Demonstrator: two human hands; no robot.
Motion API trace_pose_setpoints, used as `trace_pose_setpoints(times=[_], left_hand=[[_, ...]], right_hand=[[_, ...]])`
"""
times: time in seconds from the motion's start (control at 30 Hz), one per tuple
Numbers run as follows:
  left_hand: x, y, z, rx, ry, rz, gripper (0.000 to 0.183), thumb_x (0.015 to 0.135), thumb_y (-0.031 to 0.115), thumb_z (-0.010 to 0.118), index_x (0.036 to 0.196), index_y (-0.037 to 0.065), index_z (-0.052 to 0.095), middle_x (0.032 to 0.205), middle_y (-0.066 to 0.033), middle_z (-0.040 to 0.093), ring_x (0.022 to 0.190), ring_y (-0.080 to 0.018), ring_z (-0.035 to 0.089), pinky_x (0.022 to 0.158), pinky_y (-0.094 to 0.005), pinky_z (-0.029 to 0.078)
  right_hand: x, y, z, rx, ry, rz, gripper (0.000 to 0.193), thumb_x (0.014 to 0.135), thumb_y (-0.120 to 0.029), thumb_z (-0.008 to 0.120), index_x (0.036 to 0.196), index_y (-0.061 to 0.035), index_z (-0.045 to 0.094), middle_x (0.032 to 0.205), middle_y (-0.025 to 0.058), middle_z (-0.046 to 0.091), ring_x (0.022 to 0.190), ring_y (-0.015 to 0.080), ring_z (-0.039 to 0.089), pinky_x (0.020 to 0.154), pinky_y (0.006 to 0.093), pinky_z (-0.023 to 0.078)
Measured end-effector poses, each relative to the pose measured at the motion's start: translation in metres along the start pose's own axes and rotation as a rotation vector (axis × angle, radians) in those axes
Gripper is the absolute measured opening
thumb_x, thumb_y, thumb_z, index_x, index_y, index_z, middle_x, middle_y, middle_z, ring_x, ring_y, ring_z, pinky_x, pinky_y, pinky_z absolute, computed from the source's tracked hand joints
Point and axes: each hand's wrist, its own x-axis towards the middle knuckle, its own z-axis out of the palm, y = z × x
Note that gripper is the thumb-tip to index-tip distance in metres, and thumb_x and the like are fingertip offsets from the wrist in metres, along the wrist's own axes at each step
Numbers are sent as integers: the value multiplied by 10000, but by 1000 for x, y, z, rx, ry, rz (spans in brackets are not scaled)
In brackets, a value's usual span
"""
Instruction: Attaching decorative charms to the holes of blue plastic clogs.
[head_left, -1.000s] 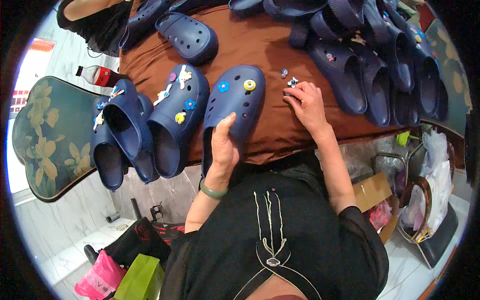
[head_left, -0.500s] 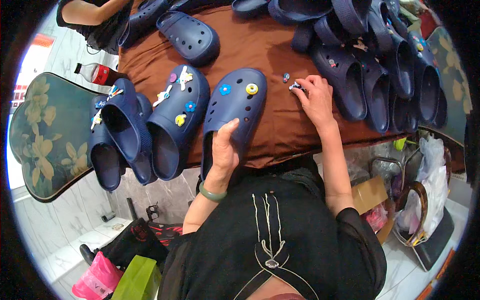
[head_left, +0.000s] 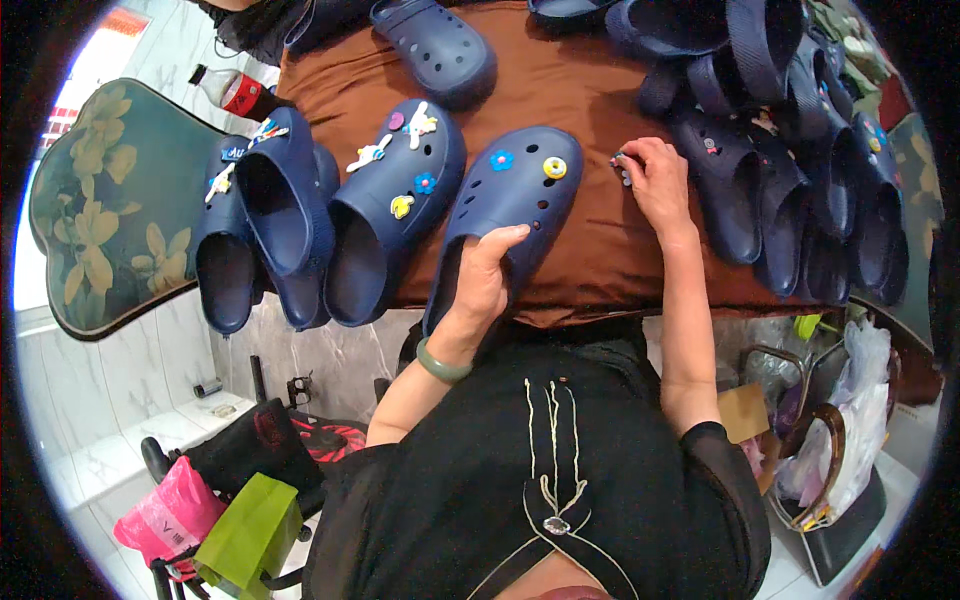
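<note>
A navy clog (head_left: pixel 515 195) with round holes lies toe away from me on the brown cloth. It carries a blue flower charm (head_left: pixel 502 160) and a yellow ring-shaped charm (head_left: pixel 554 167). My left hand (head_left: pixel 485 275) grips its open heel end, thumb on top of the upper, other fingers hidden inside or beneath. To the right, my right hand (head_left: pixel 657 185) has its fingertips pinched at a small shoe charm (head_left: pixel 617 160) by the cloth. A second tiny pale piece (head_left: pixel 627 179) shows just under the fingers; its shape is unclear.
Left of the clog stands another navy clog (head_left: pixel 395 215) with several charms, beside more decorated clogs (head_left: pixel 280 205). A plain clog (head_left: pixel 435 55) lies farther back, near a dark drink bottle (head_left: pixel 235 92). Clogs (head_left: pixel 720 185) pile up at right on the brown cloth (head_left: pixel 600 250).
The whole view has shifted, so things appear farther right. My right fingertips have come together with the other small charm, which lay apart from them before. My left hand keeps its grip.
</note>
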Motion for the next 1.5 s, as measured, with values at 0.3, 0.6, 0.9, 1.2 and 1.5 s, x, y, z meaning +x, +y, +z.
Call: trace_pose_setpoints(times=[0.3,0.6,0.9,1.2,1.5], left_hand=[[-2,15,13,105,-44,67,335,882,98,557,1185,-44,557,1130,-113,633,1048,-192,606,934,-331,471],[0,9,4,133,-61,81,312,861,58,564,1157,-39,578,1132,-106,633,1043,-186,605,951,-329,455],[-8,9,3,166,-25,64,296,862,68,572,1142,-25,591,1106,-80,629,1011,-159,594,920,-306,455],[0,1,2,270,-29,16,352,893,97,550,1214,-47,532,1188,-83,573,1076,-160,549,948,-307,430],[2,11,14,497,-8,82,416,880,134,573,1266,-14,520,1217,-95,561,1129,-203,524,996,-340,396]], right_hand=[[-23,-75,-27,657,-146,152,112,807,-37,681,915,-26,658,885,86,665,840,230,624,787,336,476],[2,-99,-26,522,-243,-160,167,755,-42,706,917,-46,663,884,96,637,862,281,601,771,370,484],[-26,-109,-20,275,-104,-291,255,742,-94,717,990,-60,665,921,72,628,869,268,597,738,364,491],[-36,-128,-12,-107,-83,-362,410,789,-226,662,1124,3,605,1011,66,538,1036,236,473,881,372,389],[-22,-48,-37,48,150,-3,245,864,-147,616,1093,-61,617,992,138,605,925,311,576,822,406,436]])
